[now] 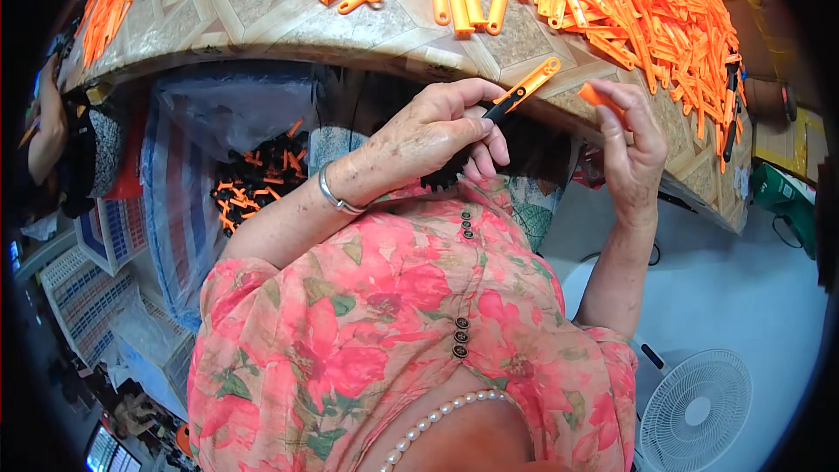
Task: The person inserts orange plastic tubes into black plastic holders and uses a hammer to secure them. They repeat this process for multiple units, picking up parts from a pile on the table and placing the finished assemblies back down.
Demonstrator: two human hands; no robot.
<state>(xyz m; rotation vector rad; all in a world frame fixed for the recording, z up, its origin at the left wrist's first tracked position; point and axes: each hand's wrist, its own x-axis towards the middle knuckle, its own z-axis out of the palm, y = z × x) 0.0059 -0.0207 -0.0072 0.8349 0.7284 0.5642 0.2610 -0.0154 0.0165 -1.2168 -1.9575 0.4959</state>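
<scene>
My left hand (437, 127), with a bangle at its wrist, is closed on a slim handle (511, 103) that is part black, part orange and has a hole at its orange tip. It holds the handle slantwise just off the table's edge. Below that palm a dark toothed shape (441, 180) shows; I cannot tell whether the hand holds it. To the right, my right hand (631, 135) pinches a small orange plastic piece (601, 100) between thumb and fingers, apart from the handle. Part of this piece is hidden by the fingers.
Orange plastic handles (647, 22) lie heaped on the patterned table (393, 39), with several loose ones (459, 0) nearer its edge. A striped bag (183, 175) with black and orange parts (253, 183) stands below left. A white fan (696, 411) is at lower right. Another person's hand (48, 127) is at far left.
</scene>
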